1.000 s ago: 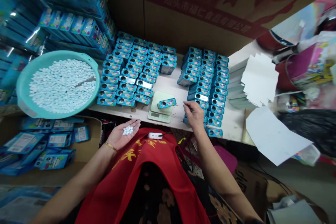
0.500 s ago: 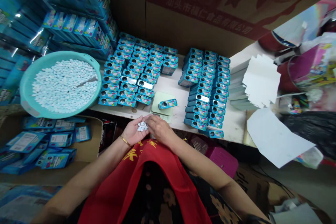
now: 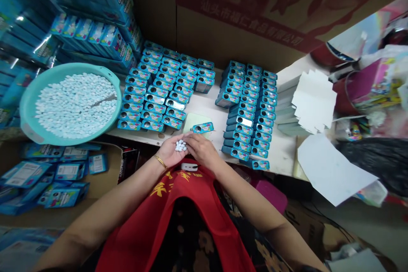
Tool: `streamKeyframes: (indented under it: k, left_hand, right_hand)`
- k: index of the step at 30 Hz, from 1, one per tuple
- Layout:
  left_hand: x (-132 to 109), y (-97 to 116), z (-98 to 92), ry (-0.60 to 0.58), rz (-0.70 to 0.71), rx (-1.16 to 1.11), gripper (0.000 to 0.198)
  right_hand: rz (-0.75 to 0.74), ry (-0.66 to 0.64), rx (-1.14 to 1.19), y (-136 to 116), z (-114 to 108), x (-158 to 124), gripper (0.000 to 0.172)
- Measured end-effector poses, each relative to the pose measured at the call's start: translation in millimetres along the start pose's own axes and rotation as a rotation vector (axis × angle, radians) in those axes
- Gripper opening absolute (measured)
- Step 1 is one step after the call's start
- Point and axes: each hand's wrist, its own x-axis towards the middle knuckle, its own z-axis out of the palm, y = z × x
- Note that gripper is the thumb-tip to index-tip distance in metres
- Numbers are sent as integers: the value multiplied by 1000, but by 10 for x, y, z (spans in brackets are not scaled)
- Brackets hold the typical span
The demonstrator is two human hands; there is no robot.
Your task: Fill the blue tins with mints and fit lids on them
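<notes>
My left hand (image 3: 167, 153) is cupped palm up and holds a small heap of pale blue-white candies (image 3: 180, 146). Against its fingertips rests my right hand (image 3: 204, 149), its fingers curled and close together; what they grip, if anything, is hidden. Just beyond both hands, one blue box with a round opening (image 3: 203, 128) lies on a pale green scale (image 3: 190, 120). At the left stands a turquoise basin (image 3: 27, 108) full of similar candies, with a scoop-like tool (image 3: 103, 100) lying in them.
Upright blue boxes stand in rows on the left (image 3: 153, 114) and right (image 3: 244, 122) of the white table (image 3: 213, 106). A large carton (image 3: 242, 21) forms the back. White card sheets (image 3: 314, 102) are stacked at right. An open carton (image 3: 98, 185) with blue packs sits lower left.
Both hands have moved slightly right and up, nearer the scale, with the candies still in my left palm. A small white object on the red apron now shows below them.
</notes>
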Motion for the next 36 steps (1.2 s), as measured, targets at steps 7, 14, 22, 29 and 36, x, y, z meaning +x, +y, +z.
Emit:
streamKeyframes:
  k: [7, 14, 22, 29, 36]
  left_hand:
    - [-23, -63, -60, 71, -54, -6, 18]
    - [-9, -27, -5, 41, 25, -7, 18]
    - [-48, 80, -87, 59, 15, 17, 25]
    - [-195, 77, -346, 127, 7, -25, 26]
    - [-382, 76, -642, 297, 47, -56, 26]
  right_hand:
    - [32, -91, 27, -59, 55, 2, 19]
    - [90, 96, 134, 35, -31, -1, 16]
    - [259, 229, 103, 418, -133, 68, 15]
    - [326, 413, 233, 381, -302, -108, 10]
    - [401, 521, 202, 346, -487, -274, 8]
